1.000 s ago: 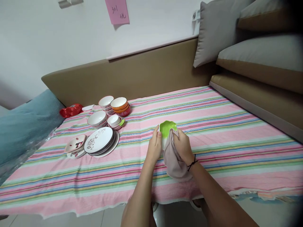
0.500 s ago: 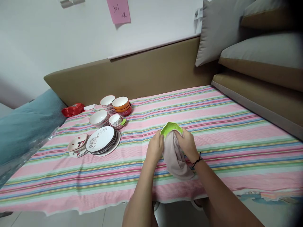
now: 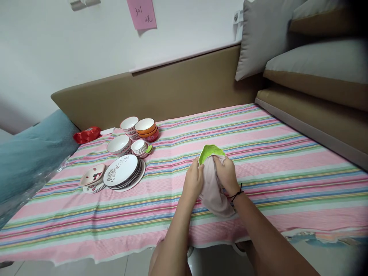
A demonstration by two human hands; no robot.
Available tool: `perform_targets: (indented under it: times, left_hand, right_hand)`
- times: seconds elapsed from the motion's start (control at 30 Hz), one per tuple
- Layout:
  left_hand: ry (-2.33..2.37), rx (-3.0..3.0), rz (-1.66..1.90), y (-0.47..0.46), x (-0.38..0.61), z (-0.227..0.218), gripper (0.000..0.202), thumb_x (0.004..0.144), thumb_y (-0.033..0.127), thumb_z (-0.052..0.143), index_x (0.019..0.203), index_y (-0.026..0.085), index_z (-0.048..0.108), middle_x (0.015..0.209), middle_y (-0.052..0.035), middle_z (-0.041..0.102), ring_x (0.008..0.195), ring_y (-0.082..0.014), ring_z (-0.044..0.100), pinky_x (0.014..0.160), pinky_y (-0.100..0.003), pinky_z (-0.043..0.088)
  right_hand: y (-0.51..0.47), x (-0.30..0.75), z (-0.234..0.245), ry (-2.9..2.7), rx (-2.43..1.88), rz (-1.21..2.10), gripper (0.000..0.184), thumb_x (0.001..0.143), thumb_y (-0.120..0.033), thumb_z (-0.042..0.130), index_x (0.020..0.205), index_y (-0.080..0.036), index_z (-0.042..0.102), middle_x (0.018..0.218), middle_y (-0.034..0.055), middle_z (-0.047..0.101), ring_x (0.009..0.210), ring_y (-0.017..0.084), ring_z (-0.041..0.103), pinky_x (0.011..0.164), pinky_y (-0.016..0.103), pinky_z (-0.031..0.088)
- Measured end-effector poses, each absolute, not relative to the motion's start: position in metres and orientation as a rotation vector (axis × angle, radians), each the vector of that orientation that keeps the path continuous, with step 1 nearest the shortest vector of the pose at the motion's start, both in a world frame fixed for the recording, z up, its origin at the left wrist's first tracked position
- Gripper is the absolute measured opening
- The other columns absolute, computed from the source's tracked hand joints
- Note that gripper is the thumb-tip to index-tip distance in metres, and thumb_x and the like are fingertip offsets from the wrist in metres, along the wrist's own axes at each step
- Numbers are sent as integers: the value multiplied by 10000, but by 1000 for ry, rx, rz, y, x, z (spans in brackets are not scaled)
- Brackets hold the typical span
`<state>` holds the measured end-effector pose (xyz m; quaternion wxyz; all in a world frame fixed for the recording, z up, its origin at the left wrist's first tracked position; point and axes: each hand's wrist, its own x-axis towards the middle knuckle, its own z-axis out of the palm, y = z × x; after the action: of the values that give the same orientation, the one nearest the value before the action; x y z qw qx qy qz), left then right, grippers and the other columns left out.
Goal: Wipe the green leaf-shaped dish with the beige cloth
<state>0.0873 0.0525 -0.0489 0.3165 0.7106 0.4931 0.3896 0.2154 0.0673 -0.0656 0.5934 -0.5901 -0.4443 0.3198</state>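
I see both hands mid-counter, above the striped tablecloth point(image 3: 258, 153). Left hand point(image 3: 193, 183) grips the near-left edge of the green leaf-shaped dish point(image 3: 209, 152), fingers curled. Right hand point(image 3: 227, 174) is closed on the beige cloth point(image 3: 212, 191), pressing it against the dish; cloth tail hangs toward the near edge. Versus half a second ago: dish sits slightly right and is more covered by the cloth, hands closer together. Stack of plates point(image 3: 122, 172) and bowls point(image 3: 145, 128) far left, unchanged, well apart from the hands.
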Motion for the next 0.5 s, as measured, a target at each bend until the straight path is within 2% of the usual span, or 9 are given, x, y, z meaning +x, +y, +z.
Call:
perform_targets:
  times: [0.1, 0.2, 0.3, 0.4, 0.47, 0.5]
  left_hand:
    - [1339, 1856, 1029, 54, 83, -50, 319, 950, 293, 348, 1209, 202, 512, 1116, -107, 654, 1025, -241, 605, 874, -357, 436]
    - [1305, 1903, 1040, 56, 80, -50, 339, 950, 276, 339, 1242, 206, 498, 1172, -106, 636, 1070, -231, 589, 902, -356, 432]
    - [1296, 1965, 1033, 58, 80, -48, 360, 939, 250, 353, 1268, 219, 496, 1243, -104, 611, 1144, -236, 557, 949, -374, 416]
    - [1327, 1994, 1011, 58, 81, -45, 364, 929, 235, 370, 1262, 234, 515, 1222, -99, 628, 1131, -247, 566, 941, -388, 425]
    - [1370, 1992, 1002, 58, 79, -44, 346, 928, 232, 370, 1229, 228, 542, 1166, -101, 652, 1083, -246, 591, 919, -383, 435]
    - [1399, 1980, 1006, 58, 77, -45, 333, 928, 238, 377, 1209, 224, 555, 1140, -101, 659, 1055, -244, 604, 908, -377, 440]
  right_hand:
    - [71, 223, -72, -1103, -1239, 920, 327, 754, -423, 571, 920, -149, 637, 909, 104, 693, 816, 228, 622, 754, 347, 475]
    - [70, 229, -76, -1135, -1217, 989, 316, 687, -382, 648, 906, -156, 621, 841, 62, 675, 758, 204, 603, 671, 305, 465]
    - [67, 233, -73, -1170, -1379, 817, 254, 669, -386, 679, 774, -168, 600, 709, 11, 621, 648, 161, 537, 596, 265, 410]
    - [66, 234, -69, -1237, -1538, 522, 249, 751, -389, 603, 629, -191, 515, 568, -30, 502, 553, 122, 402, 542, 252, 317]
    - [66, 235, -67, -1315, -1538, 460, 253, 816, -365, 512, 625, -200, 497, 552, -28, 477, 537, 125, 366, 535, 261, 296]
    - [67, 236, -67, -1364, -1499, 503, 223, 830, -352, 484, 673, -200, 528, 582, -15, 510, 551, 136, 397, 547, 264, 315]
